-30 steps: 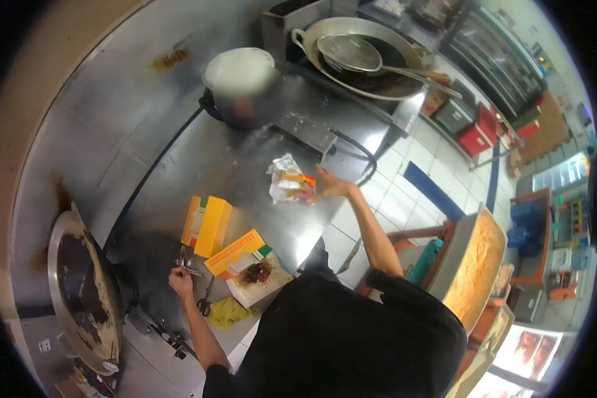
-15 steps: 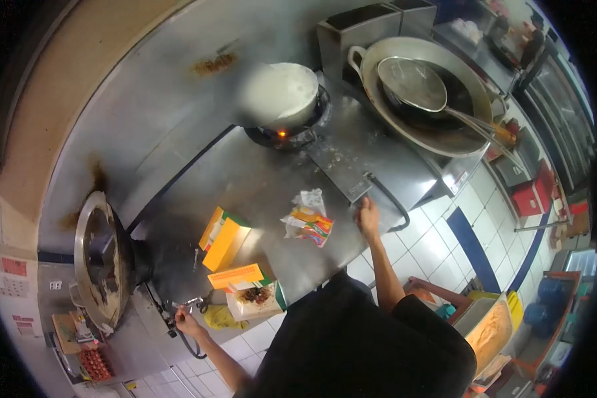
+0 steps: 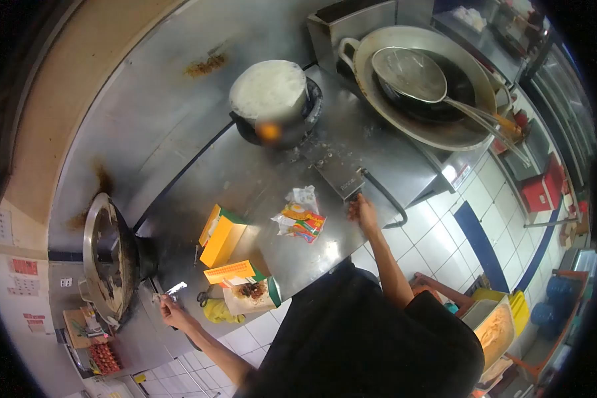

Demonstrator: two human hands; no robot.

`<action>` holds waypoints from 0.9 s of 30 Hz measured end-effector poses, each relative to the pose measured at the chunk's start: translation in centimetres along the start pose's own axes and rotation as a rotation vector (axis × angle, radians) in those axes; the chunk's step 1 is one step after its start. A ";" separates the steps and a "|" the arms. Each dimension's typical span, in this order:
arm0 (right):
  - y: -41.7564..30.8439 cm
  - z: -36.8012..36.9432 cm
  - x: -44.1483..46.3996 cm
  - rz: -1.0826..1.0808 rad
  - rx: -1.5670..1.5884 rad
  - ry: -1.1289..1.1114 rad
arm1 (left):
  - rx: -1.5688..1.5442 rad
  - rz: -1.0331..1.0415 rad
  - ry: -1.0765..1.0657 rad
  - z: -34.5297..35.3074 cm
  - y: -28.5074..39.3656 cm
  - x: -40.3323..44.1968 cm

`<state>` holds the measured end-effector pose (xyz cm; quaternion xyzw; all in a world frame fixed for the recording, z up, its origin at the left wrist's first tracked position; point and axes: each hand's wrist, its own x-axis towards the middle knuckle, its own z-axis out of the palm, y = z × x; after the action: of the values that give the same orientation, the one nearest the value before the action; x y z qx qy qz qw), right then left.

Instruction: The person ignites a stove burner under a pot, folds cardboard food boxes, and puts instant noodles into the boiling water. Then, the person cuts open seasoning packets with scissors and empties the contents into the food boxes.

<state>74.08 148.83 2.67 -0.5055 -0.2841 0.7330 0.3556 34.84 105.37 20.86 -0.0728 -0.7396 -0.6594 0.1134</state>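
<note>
My left hand (image 3: 171,313) is at the lower left, closed on a small shiny metal tool (image 3: 176,288), beside the wok on the left. My right hand (image 3: 363,211) has its fingers curled at the front end of a flat metal burner box (image 3: 338,174); whatever they hold is hidden. Left of this hand lies a crumpled, colourful wrapper (image 3: 303,219). A yellow carton (image 3: 223,243) stands on the steel counter, behind an open carton (image 3: 252,292) with dark food scraps. Scissors (image 3: 204,296) lie near a yellow cloth (image 3: 220,311).
A pot (image 3: 269,89) with a pale, foamy top sits on a burner with an orange glow in front. The large wok (image 3: 471,139) at the upper right holds dark liquid and a strainer (image 3: 411,74). Another wok (image 3: 94,232) is at the left. A black hose (image 3: 390,196) curves beside my right hand.
My right hand has gone from the wrapper to the end of the burner box. My left hand has moved down and left with the metal tool. The view has shifted.
</note>
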 end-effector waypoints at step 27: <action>-2.7 7.2 -10.4 -0.756 -1.086 -0.026 | -0.191 -0.032 -0.054 1.8 5.1 -2.1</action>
<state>70.38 141.63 12.70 -0.4697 -0.7754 0.3162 0.2794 38.02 107.82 24.97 -0.0895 -0.6773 -0.7264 0.0755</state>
